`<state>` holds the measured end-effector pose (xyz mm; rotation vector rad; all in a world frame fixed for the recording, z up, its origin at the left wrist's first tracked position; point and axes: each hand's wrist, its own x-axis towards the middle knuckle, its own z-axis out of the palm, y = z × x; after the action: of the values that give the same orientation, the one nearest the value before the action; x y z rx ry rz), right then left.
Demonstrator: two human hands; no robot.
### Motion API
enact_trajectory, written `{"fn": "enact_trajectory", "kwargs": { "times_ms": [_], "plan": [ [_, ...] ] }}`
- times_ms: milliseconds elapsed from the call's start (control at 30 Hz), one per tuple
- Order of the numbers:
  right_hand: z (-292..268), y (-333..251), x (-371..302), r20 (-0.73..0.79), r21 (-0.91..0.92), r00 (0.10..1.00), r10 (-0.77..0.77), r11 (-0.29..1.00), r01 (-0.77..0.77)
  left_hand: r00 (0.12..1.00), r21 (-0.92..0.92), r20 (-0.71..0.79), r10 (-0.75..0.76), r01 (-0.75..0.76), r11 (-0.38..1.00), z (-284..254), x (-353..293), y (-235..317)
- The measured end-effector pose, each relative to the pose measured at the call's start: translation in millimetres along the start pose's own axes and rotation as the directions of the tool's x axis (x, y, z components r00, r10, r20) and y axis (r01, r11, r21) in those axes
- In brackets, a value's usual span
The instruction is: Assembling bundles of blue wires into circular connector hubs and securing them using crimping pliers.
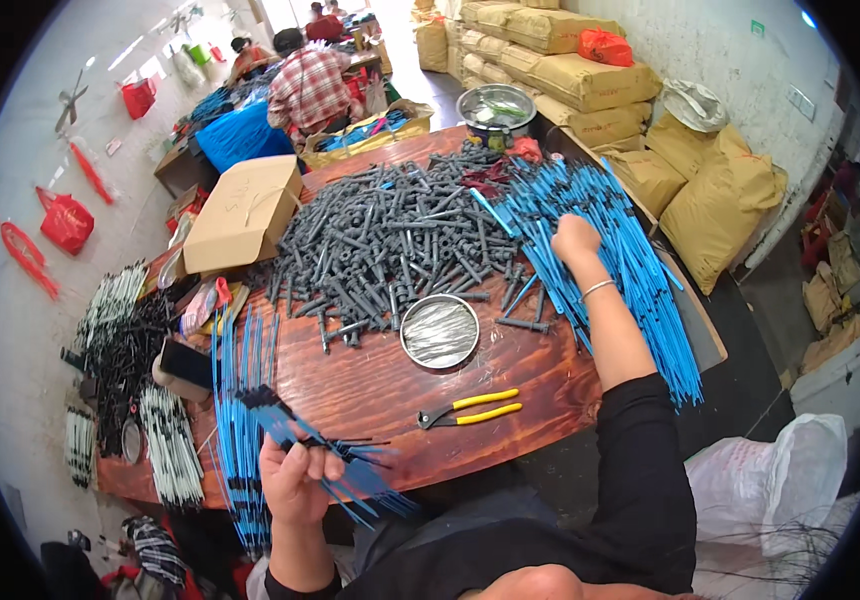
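My left hand grips a fanned bunch of blue tubes with dark end pieces near the table's front edge. My right hand reaches out onto the big heap of loose blue tubes on the right side of the table, fingers closed among them; what it holds there is hidden. Between the hands lie a round metal dish and yellow-handled pliers on the brown wooden table. A large pile of grey plastic fittings covers the table's middle.
A cardboard box sits at the table's left; finished blue tubes and white and black bundles lie further left. Tan sacks are stacked at right, a white bag by my right side. Other people work behind.
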<state>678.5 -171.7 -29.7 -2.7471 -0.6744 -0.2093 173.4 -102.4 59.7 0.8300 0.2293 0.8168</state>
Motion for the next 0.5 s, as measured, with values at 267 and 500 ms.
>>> {"fn": "enact_trajectory", "kwargs": {
  "times_ms": [267,500],
  "plan": [
    [-82,-12,-5,-0.350,0.283,0.878,-0.325,0.857,0.430,0.990,0.420,-0.013,-0.141,0.134,0.898,-2,28,10],
    [-184,-122,-181,-0.029,0.804,0.611,-0.791,0.344,0.484,0.951,0.052,0.011,-0.309,0.308,0.950,-18,21,32]
  ]
}}
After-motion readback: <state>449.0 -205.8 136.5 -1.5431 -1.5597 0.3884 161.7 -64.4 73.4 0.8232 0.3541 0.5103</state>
